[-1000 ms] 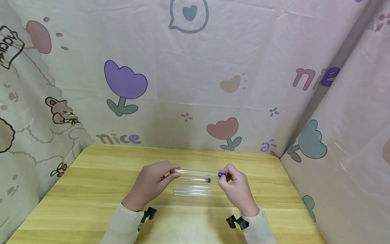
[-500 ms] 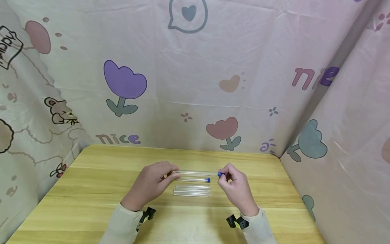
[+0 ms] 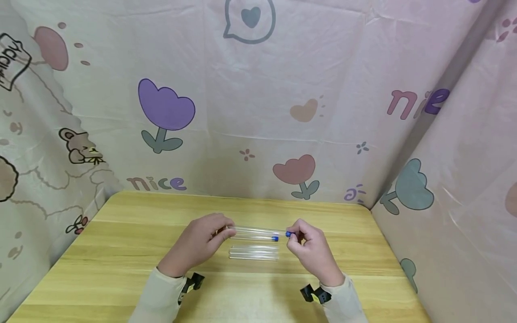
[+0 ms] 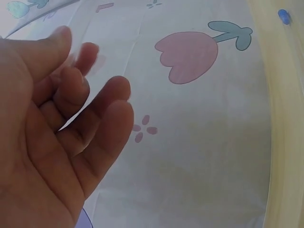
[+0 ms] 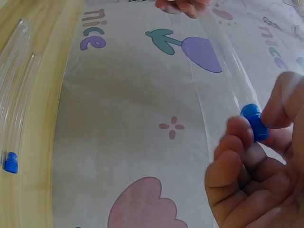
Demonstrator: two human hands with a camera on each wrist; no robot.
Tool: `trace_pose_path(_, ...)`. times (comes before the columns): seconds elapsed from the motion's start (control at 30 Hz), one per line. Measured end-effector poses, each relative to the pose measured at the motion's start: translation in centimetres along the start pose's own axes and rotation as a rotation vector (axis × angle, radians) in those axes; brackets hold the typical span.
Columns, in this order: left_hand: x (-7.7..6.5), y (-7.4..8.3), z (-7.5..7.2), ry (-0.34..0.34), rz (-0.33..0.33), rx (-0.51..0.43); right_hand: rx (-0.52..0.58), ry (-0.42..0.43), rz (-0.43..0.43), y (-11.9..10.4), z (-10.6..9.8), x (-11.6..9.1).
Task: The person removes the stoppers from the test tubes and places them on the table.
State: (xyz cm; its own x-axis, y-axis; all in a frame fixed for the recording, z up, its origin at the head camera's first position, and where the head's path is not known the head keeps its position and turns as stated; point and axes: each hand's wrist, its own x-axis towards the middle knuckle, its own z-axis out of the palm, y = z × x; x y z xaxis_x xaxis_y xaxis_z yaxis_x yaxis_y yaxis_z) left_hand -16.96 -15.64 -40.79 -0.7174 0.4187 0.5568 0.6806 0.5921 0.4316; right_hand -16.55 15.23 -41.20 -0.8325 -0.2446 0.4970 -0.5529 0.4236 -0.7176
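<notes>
In the head view, my left hand [image 3: 195,244] pinches the left end of a clear test tube [image 3: 260,230] between thumb and fingers. At its right end, my right hand [image 3: 311,247] pinches a blue cap [image 5: 256,124] with thumb and forefinger. The right wrist view shows the cap's upper part at the tube's mouth. A second tube with a blue cap [image 3: 275,238] lies on the table just below the held one. Nearer to me lie several clear tubes [image 3: 254,253] side by side, with no caps visible. My left wrist view shows bent fingers [image 4: 116,123]; the held tube is hidden there.
The wooden table [image 3: 121,251] extends on all sides of the tubes. Behind it hangs a printed cloth [image 3: 226,112], with more cloth along the left and right sides. A small camera is strapped at each wrist.
The held tube's capped end has dropped slightly, toward me and to the left, closer to the capped tube on the table. Both hands have shifted a little left and keep their holds.
</notes>
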Motion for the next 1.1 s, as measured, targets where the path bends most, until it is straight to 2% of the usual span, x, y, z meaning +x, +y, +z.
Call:
trace_pose_path(0.17, 0.04, -0.07, -0.13, 0.018, 0.004, 0.023, -0.002, 0.039, 0.03, -0.09, 0.22, -0.04)
trace_pose_path(0.5, 0.18, -0.06, -0.19, 0.012, 0.001, 0.013, -0.006, 0.023, 0.024, -0.01, 0.3, -0.02)
trace_pose_path(0.7, 0.18, 0.02, -0.17, 0.006, -0.003, 0.007, 0.003, 0.054, 0.045, -0.22, 0.41, -0.02)
trace_pose_path(0.87, 0.2, 0.15, 0.03, -0.04, -0.01, -0.039, -0.009, 0.072, 0.027, -0.37, 0.49, -0.01)
trace_pose_path(1.1, 0.28, 0.26, -0.02, -0.117, -0.073, -0.066, -0.004, 0.096, 0.032, -0.48, 0.64, -0.04)
